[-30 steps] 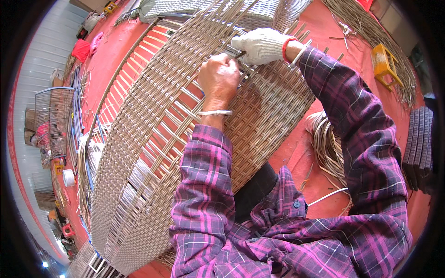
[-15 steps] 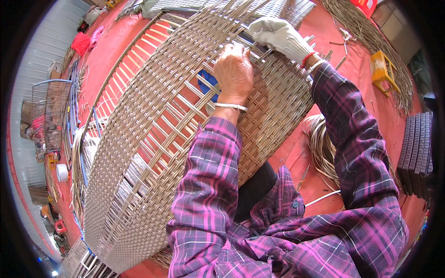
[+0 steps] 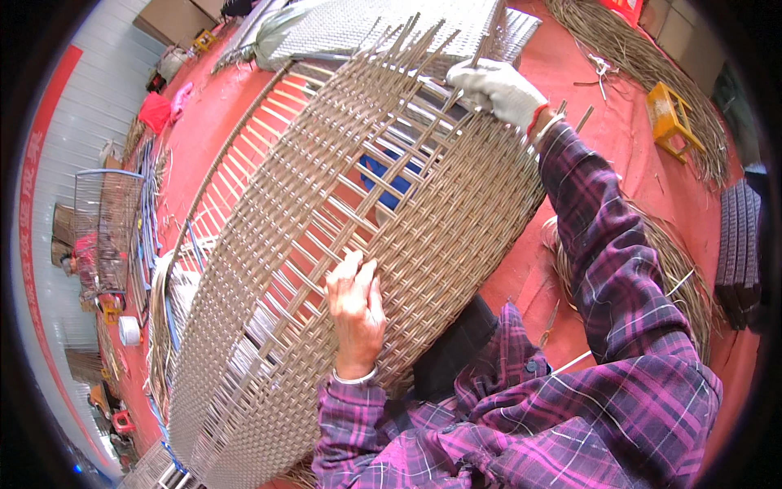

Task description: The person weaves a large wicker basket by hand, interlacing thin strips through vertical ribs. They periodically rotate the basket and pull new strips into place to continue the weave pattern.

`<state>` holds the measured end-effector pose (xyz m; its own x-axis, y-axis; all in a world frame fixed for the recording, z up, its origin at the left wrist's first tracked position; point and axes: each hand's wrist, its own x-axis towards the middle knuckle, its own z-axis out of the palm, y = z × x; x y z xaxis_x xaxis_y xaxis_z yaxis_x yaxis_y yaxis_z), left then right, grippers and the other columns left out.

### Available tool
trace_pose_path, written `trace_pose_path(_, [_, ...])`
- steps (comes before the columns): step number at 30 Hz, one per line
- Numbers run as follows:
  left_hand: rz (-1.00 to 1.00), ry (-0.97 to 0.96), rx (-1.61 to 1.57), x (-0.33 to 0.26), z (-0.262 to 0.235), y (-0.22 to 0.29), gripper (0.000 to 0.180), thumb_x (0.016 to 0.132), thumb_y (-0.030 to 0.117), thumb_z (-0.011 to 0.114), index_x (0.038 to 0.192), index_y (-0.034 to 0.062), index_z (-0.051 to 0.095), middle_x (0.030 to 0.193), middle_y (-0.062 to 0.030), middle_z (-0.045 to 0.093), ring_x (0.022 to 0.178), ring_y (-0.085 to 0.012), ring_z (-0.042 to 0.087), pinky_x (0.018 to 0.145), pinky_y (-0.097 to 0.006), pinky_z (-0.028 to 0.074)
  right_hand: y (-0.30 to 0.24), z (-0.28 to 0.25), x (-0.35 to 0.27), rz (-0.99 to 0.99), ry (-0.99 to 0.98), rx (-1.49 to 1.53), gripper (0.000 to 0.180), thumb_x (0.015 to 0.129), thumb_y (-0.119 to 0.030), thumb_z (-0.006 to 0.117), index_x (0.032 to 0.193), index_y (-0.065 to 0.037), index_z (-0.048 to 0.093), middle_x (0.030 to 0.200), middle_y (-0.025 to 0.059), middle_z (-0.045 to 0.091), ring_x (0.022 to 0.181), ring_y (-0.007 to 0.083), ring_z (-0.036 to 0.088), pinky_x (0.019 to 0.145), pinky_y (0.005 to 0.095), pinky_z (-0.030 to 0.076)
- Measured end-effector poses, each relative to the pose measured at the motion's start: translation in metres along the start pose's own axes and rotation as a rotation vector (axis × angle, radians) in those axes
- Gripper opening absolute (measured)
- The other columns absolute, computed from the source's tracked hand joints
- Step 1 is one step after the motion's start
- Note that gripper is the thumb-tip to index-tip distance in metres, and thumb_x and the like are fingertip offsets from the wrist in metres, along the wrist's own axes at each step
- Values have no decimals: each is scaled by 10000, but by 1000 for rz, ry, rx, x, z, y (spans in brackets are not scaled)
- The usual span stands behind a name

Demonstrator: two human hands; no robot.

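The big woven panel [image 3: 423,244] leans across the person's lap, tilted up and away over the red floor [image 3: 236,122] — propped that way, it looks, so both hands can get at the open part of the weave. The left hand [image 3: 357,306], bare, lies flat on the panel's near lower edge, its fingers [image 3: 352,273] together and stretched along the strands, pressing rather than gripping; I'd say it steadies the piece and keeps the rows tight. A thin bangle [image 3: 355,378] sits at that wrist.

Up at the far top edge the right hand [image 3: 497,90], in a white work glove, closes on a loose strand [image 3: 452,98] among the free ends that stick out past the finished weave. The gloved fingers seem pinched on it, though the glove hides exactly how — it looks like a pull to bring the strand taut through the crossing ribs.

In the middle of the panel the weave is still open, bare ribs with gaps, and something blue [image 3: 391,175] shows through from behind.

Around them: bundles of spare strands [image 3: 676,269] lie heaped on the floor just beside the right elbow, near enough to draw from. A small yellow stool [image 3: 669,121] stands well apart toward the right edge, and a wire cage [image 3: 102,220] stands far off at the left.
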<state>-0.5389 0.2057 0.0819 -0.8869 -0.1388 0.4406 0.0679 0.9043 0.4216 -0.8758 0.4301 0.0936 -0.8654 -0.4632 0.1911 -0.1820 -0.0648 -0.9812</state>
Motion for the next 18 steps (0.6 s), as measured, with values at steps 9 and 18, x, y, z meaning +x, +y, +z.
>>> trace_pose_path(9, [-10, 48, 72, -18, 1, -4, 256, 825, 1, 673, 1079, 32, 679, 1208, -130, 629, 1126, -309, 556, 982, -415, 417, -12, 39, -13, 121, 161, 124, 255, 865, -306, 692, 939, -63, 715, 785, -26, 647, 619, 47, 482, 577, 203, 361])
trace_pose_path(18, [-27, 73, 38, -19, 4, -4, 239, 826, 23, 685, 1064, 38, 688, 1194, -118, 642, 1096, -296, 560, 952, -414, 422, 19, 29, -1, 50, 267, 268, 180, 892, -208, 650, 912, -31, 673, 753, 13, 645, 550, 52, 443, 480, 210, 328])
